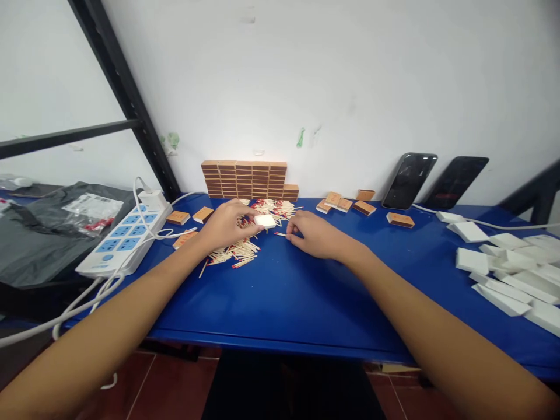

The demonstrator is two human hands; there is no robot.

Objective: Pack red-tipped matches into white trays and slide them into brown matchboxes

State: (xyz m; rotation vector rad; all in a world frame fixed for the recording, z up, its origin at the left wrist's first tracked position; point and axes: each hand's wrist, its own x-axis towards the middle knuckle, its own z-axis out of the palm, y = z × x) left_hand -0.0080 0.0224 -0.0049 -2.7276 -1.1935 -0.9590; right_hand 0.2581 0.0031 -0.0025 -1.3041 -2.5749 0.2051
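Tray (265,221) in left hand (230,225), match (280,234) in right hand (310,234)

A stack of matchboxes (245,181) stands on the far side of the table (280,297), by the wall (280,87). Matches (238,252) lie in front of it. The left hand (227,224) is over them, holding a small box (265,221). The right hand (312,234) is to the right, with one match (280,234) at its fingertips. A power strip (125,236) sits left. Loose matchboxes (364,208) lie right of the stack. Two phones (406,181) stand farther right, and little trays (514,259) lie in a heap nearer.
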